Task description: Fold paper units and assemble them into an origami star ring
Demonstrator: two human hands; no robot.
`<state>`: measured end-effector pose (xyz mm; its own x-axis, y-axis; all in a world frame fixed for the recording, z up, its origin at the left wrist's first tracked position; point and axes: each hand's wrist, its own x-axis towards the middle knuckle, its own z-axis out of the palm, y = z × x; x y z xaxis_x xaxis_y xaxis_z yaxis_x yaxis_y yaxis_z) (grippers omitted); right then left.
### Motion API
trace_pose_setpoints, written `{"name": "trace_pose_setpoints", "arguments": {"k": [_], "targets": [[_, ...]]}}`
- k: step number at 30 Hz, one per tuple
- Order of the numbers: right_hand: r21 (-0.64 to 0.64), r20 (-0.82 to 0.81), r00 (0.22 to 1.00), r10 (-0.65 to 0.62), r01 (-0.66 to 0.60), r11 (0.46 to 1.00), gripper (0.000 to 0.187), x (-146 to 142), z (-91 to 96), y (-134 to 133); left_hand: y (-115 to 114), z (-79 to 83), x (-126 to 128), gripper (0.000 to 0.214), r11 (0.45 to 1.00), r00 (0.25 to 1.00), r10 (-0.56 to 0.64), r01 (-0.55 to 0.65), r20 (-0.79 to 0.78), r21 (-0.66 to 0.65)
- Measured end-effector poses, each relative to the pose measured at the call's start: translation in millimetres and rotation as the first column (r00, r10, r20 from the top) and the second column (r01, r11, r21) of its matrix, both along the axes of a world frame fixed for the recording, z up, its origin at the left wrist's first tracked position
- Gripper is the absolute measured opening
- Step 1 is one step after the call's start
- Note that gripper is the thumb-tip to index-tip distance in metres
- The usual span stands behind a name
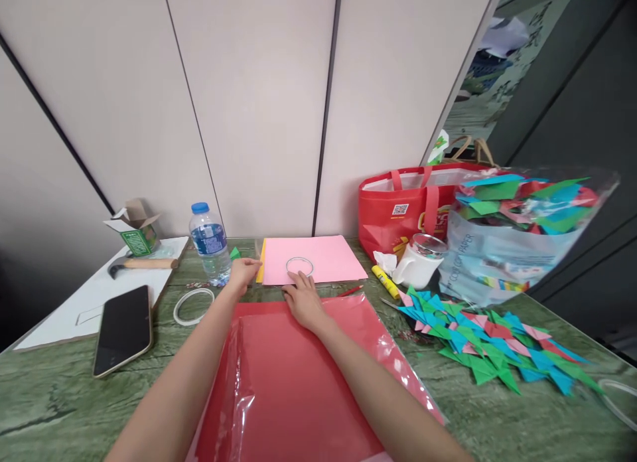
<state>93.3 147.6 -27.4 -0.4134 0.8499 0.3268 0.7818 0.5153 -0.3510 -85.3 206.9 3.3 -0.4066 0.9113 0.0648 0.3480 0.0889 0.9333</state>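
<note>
A stack of coloured paper lies near the wall, with a pink sheet (333, 253) on top and a yellow sheet (260, 273) showing along its left side. My left hand (242, 276) has its fingers pinched at that left edge; how many sheets are between them I cannot tell. On the pink sheet rests a thin white ring (300, 259). My right hand (304, 301) lies with fingers spread, fingertips at the ring's lower rim and the paper's front edge. Beneath my forearms is red paper (298, 382) in a clear plastic sleeve.
Left are a water bottle (209, 246), another white ring (193, 307), a phone (124, 330), a hammer (144, 263) and a small box (137, 233). Right are a pencil (350, 291), glue stick (385, 281), white mug (418, 263), red bag (383, 210), filled plastic bag (502, 256) and folded paper pieces (492, 346).
</note>
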Motion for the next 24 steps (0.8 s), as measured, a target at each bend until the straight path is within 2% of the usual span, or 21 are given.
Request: {"name": "trace_pose_setpoints", "arguments": {"k": [2,5,9,17,24], "targets": [[0.001,-0.024,1.0,-0.004,0.004,1.0,0.026,0.7,0.4,1.2,3.6,0.7,5.0,0.03,0.997,0.997,-0.073,0.073,0.019,-0.029],[-0.001,-0.056,0.998,-0.011,0.011,1.0,0.026,0.7,0.3,2.9,1.3,1.1,10.6,0.019,0.995,0.995,-0.101,0.1,-0.023,-0.028],[-0.016,-0.077,0.997,-0.012,0.01,1.0,0.026,0.9,-0.8,4.6,-6.3,-0.1,16.5,0.029,0.995,0.989,-0.096,0.095,-0.113,-0.013],[-0.003,-0.088,0.996,-0.017,0.017,1.0,0.027,0.7,2.8,3.5,-5.5,4.6,42.6,0.033,0.999,0.963,0.0,-0.013,-0.27,-0.047],[0.0,-0.099,0.995,-0.024,0.024,1.0,0.026,-0.4,1.6,4.3,-7.7,8.5,36.6,0.028,0.995,0.98,0.102,-0.098,-0.171,0.034]]}}
